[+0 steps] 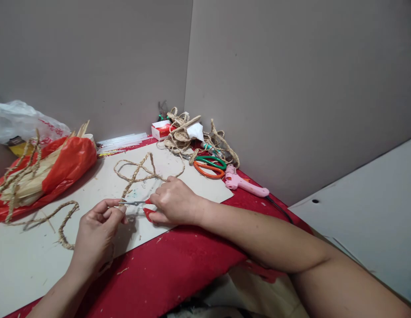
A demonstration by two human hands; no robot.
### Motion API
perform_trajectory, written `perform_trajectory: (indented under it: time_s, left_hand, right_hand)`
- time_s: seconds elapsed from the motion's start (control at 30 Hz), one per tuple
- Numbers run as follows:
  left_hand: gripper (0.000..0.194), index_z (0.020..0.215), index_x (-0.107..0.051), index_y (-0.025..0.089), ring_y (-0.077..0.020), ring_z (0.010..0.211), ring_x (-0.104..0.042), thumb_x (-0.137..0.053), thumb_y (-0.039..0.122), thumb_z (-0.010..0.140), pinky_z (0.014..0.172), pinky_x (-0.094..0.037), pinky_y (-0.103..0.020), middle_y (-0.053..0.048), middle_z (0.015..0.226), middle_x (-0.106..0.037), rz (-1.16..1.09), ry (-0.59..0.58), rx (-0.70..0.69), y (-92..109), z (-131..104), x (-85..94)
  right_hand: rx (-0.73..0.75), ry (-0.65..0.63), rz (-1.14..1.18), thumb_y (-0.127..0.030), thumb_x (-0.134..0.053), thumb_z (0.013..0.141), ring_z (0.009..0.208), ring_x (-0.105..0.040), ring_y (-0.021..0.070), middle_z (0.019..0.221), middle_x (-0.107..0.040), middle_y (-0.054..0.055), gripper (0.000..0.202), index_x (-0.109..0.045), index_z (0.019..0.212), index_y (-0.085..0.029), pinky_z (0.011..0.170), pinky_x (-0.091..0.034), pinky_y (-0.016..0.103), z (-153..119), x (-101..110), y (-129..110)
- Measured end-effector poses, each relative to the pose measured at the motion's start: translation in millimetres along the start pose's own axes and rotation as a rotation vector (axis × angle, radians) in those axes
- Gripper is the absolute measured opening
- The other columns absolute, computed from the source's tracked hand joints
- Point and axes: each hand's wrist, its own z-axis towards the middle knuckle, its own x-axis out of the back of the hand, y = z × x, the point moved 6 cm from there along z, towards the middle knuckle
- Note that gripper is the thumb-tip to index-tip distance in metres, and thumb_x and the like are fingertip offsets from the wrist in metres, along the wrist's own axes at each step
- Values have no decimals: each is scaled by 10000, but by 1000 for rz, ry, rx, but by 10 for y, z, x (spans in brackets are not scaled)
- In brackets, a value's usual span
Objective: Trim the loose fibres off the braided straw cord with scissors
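Pinched between the fingers of my left hand (101, 223) is a braided straw cord (135, 176), which runs up from the fingertips and loops over the white board (205, 190). My right hand (177, 201) grips small red-handled scissors (147, 213). Their narrow metal blades point left and lie at the cord, just above my left fingertips. Whether the blades touch the cord I cannot tell. Another length of braid (64, 227) curves across the board left of my left hand.
Left, a red plastic bag (73, 163) holds pale straw strips. At the back lie clear glue sticks (126, 140), a small red-white box (161, 131) and a heap of braided cord (182, 137). Green-orange scissors (210, 168) and a pink glue gun (247, 183) lie right, near grey walls.
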Motion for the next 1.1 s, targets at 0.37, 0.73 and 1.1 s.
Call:
perform_trajectory:
  time_s: [0.37,0.73,1.1]
  left_hand:
    - [360,937,-611,170,-45,359,-298,-745,371,669,339,-181,-165,32,548,-595,-37,6,-3,71,-7,20]
    - [337,886,-600,175,-32,339,-287,-750,354,644,339,-175,-157,35,534,-594,-55,29,27,50,-1,21]
    - [335,909,-584,188,-41,344,-313,-744,359,669,340,-201,-158,33,544,-604,-51,18,26,16,11,21]
  right_hand:
    - [-1,55,1,-489,-454,816,682,-613,208,720,-685,90,412,-671,784,-140,705,-306,355,-6,-10,11]
    - [-9,37,-2,-474,-469,827,692,-606,202,717,-685,95,391,-666,790,-139,709,-300,353,-5,6,9]
    - [-14,11,-20,-477,-476,837,704,-616,208,745,-693,94,379,-657,801,-145,737,-304,362,-3,1,16]
